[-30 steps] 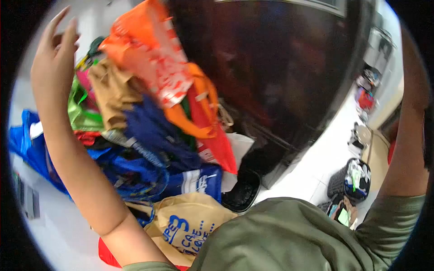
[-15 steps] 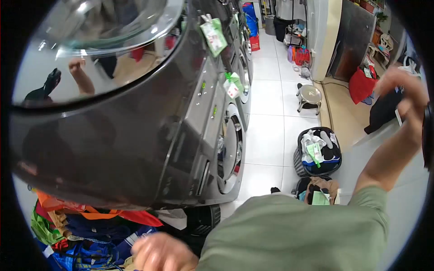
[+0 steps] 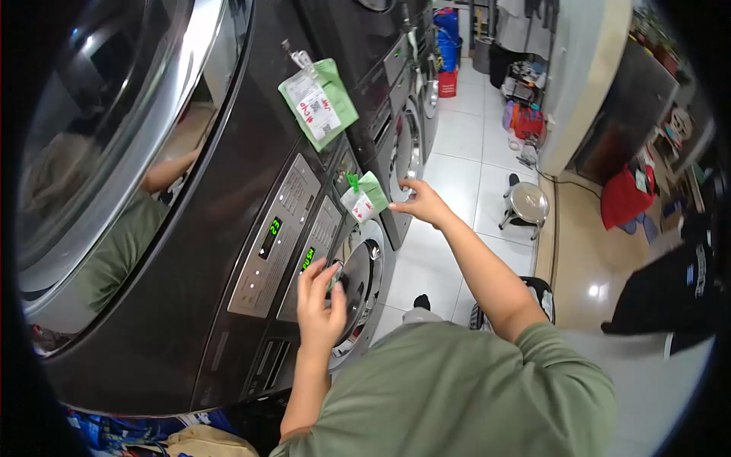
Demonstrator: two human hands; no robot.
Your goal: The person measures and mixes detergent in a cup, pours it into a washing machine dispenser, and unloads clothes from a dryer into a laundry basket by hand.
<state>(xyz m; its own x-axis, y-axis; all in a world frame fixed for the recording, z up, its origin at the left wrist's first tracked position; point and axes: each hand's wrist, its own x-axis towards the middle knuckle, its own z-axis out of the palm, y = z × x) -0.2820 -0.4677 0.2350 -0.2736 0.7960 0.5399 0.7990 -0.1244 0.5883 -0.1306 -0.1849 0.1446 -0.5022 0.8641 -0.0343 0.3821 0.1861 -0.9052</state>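
White floor tiles [image 3: 457,179] line a narrow aisle, where a round metal stool [image 3: 528,202] stands on splayed legs and a grey bin [image 3: 482,55] sits at the far end near hanging garments [image 3: 515,24]. A pale wall [image 3: 579,76] separates the aisle's far stretch from a space with a glossy tan floor [image 3: 582,251], a dark upright panel [image 3: 628,107] and greenery [image 3: 656,36]. Light glints off the tan surface in a bright spot.

Worn on the head over there, the one camera looks steeply down onto the shirt [image 3: 457,388], close below, and ahead along the floor [image 3: 457,167], with machines [image 3: 190,289] near on its left.
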